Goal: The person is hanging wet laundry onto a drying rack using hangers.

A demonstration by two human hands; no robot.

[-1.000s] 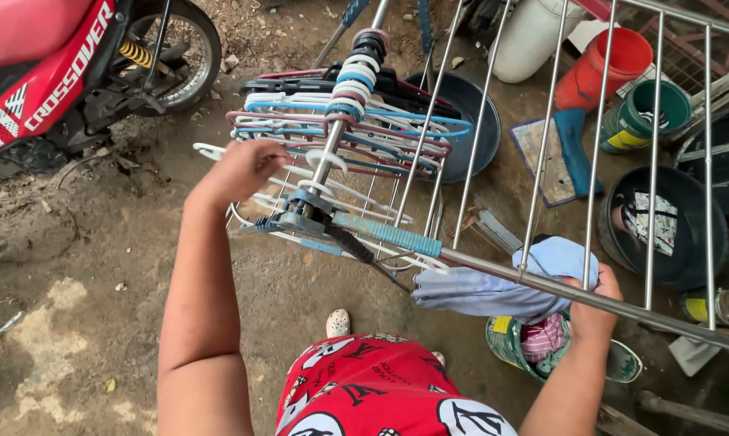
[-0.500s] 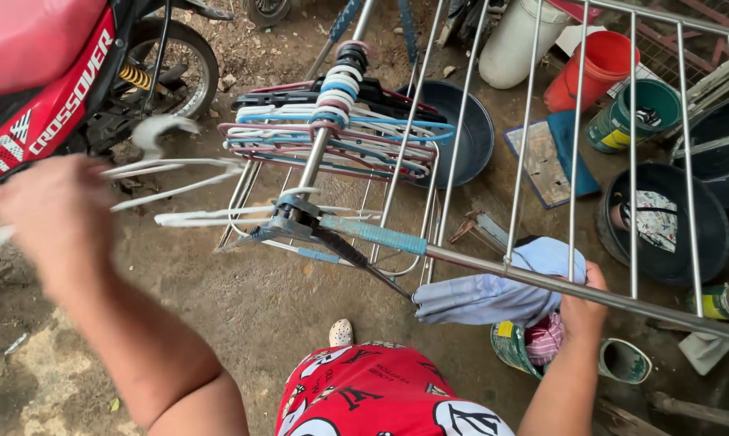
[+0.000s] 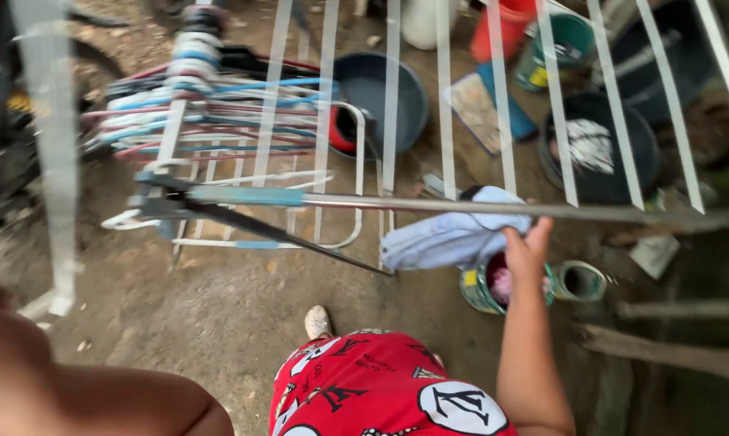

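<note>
We see the right hand (image 3: 527, 252) at centre right of the frame, raised just below the rack (image 3: 494, 208), its fingers (image 3: 540, 232) spread apart and gripping nothing; the fingertips sit right at the edge of the blue cloth (image 3: 449, 238), and we cannot tell whether they touch it. The cloth hangs bunched over the rack's near bar, just left of the hand. Our left hand is out of the frame; only the bare arm (image 3: 82, 387) fills the lower left corner, so we cannot tell the state of its fingers. A white hanger (image 3: 54, 161), blurred and close to the camera, runs down the left side of the frame. At upper left a stack of coloured hangers (image 3: 211, 105) hangs on the rack's side bar. Beneath the right hand, on the dirt ground (image 3: 219, 307), stands a green bucket (image 3: 477, 291) with pink cloth in it, and a small can (image 3: 578, 280) lies just to its right. A dark basin (image 3: 377, 97) sits at upper centre, a black tub (image 3: 599, 153) with cloth inside at upper right, and an orange bucket (image 3: 506, 24) at the top edge. Red printed shorts (image 3: 381, 387) fill the bottom centre, with a pale shoe (image 3: 318, 321) above them.
</note>
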